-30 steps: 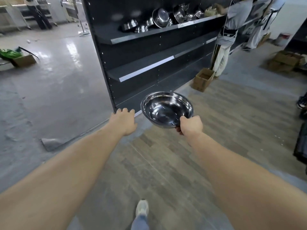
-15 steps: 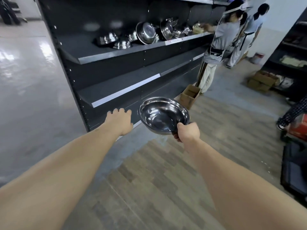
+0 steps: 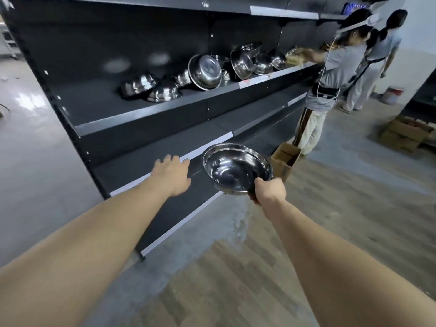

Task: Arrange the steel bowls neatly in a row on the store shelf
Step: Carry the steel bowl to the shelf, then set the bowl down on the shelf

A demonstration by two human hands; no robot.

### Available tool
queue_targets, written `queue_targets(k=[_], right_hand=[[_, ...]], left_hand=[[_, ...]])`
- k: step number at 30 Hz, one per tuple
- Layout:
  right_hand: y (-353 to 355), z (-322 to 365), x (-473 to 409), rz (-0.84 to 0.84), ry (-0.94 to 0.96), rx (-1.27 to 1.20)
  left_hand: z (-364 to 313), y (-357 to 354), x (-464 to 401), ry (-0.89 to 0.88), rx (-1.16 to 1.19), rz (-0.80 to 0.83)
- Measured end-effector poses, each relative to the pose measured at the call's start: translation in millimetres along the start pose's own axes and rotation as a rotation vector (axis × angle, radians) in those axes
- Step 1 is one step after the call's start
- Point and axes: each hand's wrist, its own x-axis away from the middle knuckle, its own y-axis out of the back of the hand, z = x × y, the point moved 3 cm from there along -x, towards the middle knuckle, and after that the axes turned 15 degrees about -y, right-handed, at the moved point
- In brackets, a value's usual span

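1. Two bare arms reach out ahead of me, and the right hand [image 3: 270, 190] pinches the near rim of a steel bowl [image 3: 236, 167], thumb on top, fingers curled under the edge.
2. I hold that bowl mouth-up and tipped slightly toward me, in the air in front of the lower shelf edge, touching nothing else.
3. My left hand [image 3: 171, 174] is at nine o'clock of the bowl, palm down, fingers loosely spread and holding nothing; it hangs in front of the lower shelf [image 3: 146, 161], and I cannot tell whether the fingertips touch its white price strip.
4. Up at twelve o'clock, the middle shelf [image 3: 99, 107] carries the jumble of steel bowls [image 3: 162, 89]: several lie upside down at the left of the group, and one big bowl [image 3: 205, 72] leans on its rim with its base facing me.
5. Further right along that shelf, more bowls [image 3: 245, 60] are propped at angles against each other, no row to them.
6. At two o'clock, a person in a grey shirt [image 3: 330, 74] reaches onto the same shelf, with a second person [image 3: 377, 57] just behind.
7. An open cardboard box [image 3: 284, 161] sits on the floor at three o'clock of my bowl, by the shelf's foot.
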Motion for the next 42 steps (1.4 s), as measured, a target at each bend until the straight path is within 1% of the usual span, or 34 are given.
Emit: queue_targets(k=[5, 12, 18, 22, 27, 31, 35, 39, 42], right_hand=[[-36.2, 79.5, -60.0, 0.06, 0.044, 0.067], [-111.2, 160.2, -96.8, 0.171, 0.096, 0.138], [-205.2, 215.1, -103.0, 0.305, 0.151, 0.192], [-278.2, 257.8, -101.2, 0.417, 0.201, 0.219], [-368.1, 308.4, -90.8, 0.504, 0.274, 0.273], [-425.2, 327.6, -77.0, 0.564, 0.294, 0.308], [-467.4, 332.2, -63.1, 0.656, 0.309, 0.334], [-497.1, 330.8, -56.4, 0.725, 0.314, 0.387], [-513.3, 331.9, -57.2, 0.74, 0.314, 0.448]], left_hand=[[33.0, 37.9, -65.7, 0.097, -0.001, -0.055], [104.3, 56.3, -102.9, 0.266, -0.033, -0.089], [185.9, 54.0, -119.5, 0.407, -0.016, -0.097], [254.0, 57.6, -132.0, 0.512, 0.019, -0.101], [333.6, 59.4, -137.2, 0.631, 0.06, -0.094], [375.7, 49.7, -130.6, 0.687, 0.054, -0.08], [401.2, 41.9, -119.3, 0.716, 0.059, -0.04], [414.7, 43.7, -110.1, 0.754, 0.068, -0.031], [420.5, 45.1, -102.7, 0.793, 0.042, 0.001]])
